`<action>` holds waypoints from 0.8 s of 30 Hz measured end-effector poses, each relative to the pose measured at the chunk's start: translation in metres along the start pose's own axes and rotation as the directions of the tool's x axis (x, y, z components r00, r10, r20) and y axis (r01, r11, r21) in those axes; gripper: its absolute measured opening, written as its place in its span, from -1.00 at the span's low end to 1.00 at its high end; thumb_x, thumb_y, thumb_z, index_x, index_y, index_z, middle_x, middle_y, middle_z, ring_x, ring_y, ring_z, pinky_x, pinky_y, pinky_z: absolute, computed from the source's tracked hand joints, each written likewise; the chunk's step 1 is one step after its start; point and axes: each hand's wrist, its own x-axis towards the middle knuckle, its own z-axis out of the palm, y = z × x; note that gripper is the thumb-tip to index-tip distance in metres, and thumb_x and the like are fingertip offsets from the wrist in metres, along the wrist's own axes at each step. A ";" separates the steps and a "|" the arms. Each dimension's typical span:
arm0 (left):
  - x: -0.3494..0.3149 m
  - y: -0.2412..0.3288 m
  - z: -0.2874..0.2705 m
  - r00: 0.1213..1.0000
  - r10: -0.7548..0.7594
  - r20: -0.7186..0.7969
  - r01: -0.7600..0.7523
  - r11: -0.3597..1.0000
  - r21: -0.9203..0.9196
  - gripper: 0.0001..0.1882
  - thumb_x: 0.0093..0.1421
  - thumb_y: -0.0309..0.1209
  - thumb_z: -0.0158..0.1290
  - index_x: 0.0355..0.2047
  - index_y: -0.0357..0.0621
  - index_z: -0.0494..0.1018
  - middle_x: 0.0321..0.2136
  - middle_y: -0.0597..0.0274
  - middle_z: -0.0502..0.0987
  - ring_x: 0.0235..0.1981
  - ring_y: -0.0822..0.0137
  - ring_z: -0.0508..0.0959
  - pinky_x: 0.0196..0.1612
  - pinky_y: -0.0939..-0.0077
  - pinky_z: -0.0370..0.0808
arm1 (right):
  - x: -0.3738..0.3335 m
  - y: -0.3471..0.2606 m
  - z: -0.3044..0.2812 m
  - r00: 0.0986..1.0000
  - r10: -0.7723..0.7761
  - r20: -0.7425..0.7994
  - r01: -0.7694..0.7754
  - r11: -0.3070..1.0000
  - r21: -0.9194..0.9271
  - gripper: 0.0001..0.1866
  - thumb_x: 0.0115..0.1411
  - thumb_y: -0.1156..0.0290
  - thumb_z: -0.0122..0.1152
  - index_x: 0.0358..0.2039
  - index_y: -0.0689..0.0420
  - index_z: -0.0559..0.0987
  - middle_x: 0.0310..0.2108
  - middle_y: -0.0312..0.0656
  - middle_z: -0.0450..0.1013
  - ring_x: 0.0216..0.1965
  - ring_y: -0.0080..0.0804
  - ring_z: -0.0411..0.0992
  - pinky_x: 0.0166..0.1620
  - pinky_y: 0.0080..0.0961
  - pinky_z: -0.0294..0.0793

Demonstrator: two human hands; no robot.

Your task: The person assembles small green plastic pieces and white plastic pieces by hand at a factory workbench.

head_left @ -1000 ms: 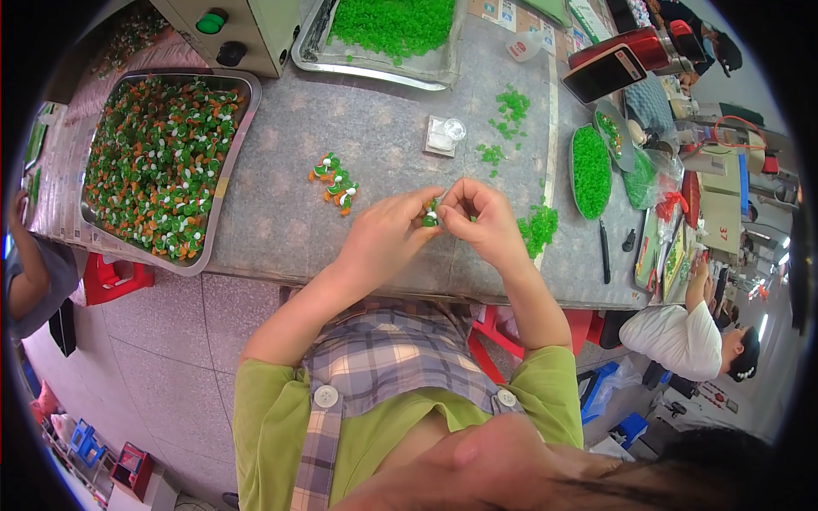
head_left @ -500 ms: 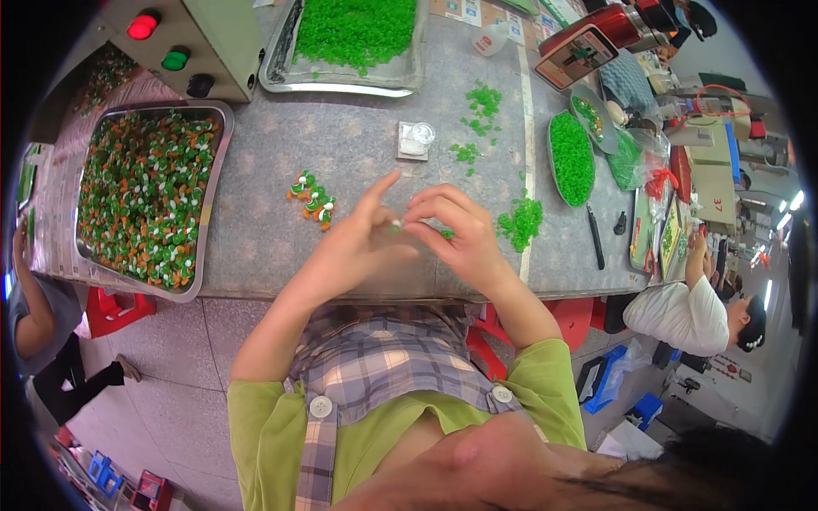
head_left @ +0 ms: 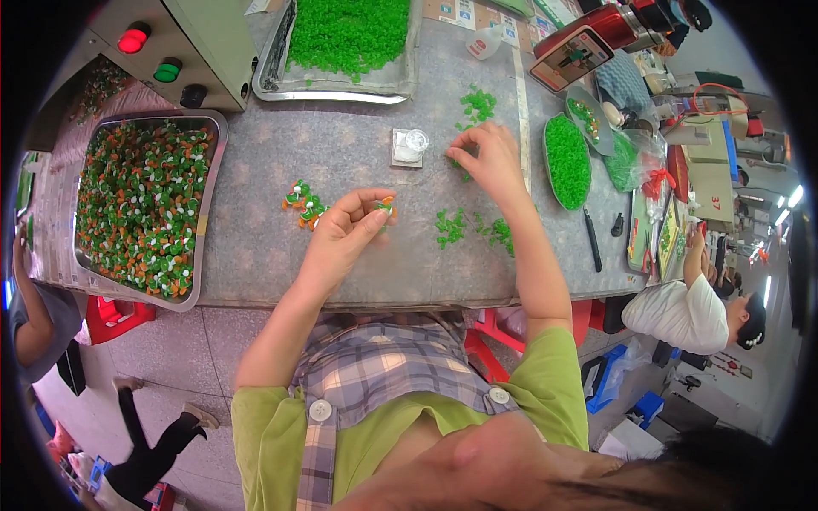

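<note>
My left hand [head_left: 345, 238] pinches a small green, white and orange plastic piece [head_left: 387, 207] between thumb and fingertips, just above the table. To its left lie a few similar assembled pieces [head_left: 304, 204] in a short cluster. My right hand [head_left: 494, 162] reaches farther forward, thumb and forefinger closed together over loose green pieces [head_left: 463, 170]; whatever lies between the fingertips is too small to make out. Between and beyond the hands is a small white block with a round clear container [head_left: 415, 141] on it. More loose green pieces [head_left: 450, 227] lie near my right forearm.
A metal tray [head_left: 209, 192] heaped with assembled pieces stands left, below a machine box [head_left: 209, 51] with lit buttons. Another tray [head_left: 336, 97] of green pieces is at the back. To the right are a dish [head_left: 567, 162], a black pen-like tool [head_left: 592, 240], a phone and red flask.
My hands have parted. The right has moved forward to the loose green pieces, while the left keeps a small piece and has turned. At lower left, a walking person's legs have moved.
</note>
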 end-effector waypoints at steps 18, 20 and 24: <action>-0.006 0.005 0.006 0.914 -0.155 0.376 0.260 0.933 -0.247 -0.86 0.15 -0.34 -0.08 -0.39 -0.11 0.42 -0.46 0.52 0.40 -0.41 0.66 0.36 -0.32 0.71 0.34 | -0.060 -0.071 -0.022 0.924 -0.373 -0.088 0.342 0.698 0.629 -0.88 -0.15 0.53 0.24 -0.55 0.17 0.47 -0.54 -0.29 0.36 -0.43 -0.47 0.31 -0.35 -0.59 0.24; -0.006 0.003 0.009 0.964 -0.092 0.251 0.097 0.995 -0.010 -0.88 0.13 -0.36 -0.05 -0.41 -0.11 0.42 -0.48 0.48 0.41 -0.45 0.61 0.39 -0.36 0.67 0.35 | -0.064 -0.067 -0.015 0.935 -0.349 -0.059 0.287 0.651 0.703 -0.88 -0.12 0.52 0.22 -0.53 0.18 0.47 -0.52 -0.31 0.36 -0.43 -0.51 0.31 -0.35 -0.62 0.24; -0.006 0.007 0.015 0.898 0.423 0.119 -0.371 0.584 0.722 -0.92 0.01 -0.40 0.03 -0.47 -0.10 0.44 -0.54 0.29 0.43 -0.51 0.33 0.46 -0.47 0.51 0.38 | -0.071 -0.063 -0.006 0.929 -0.064 0.364 -0.343 0.212 0.915 -0.88 -0.01 0.47 0.17 -0.45 0.19 0.45 -0.49 -0.38 0.36 -0.42 -0.67 0.29 -0.35 -0.72 0.24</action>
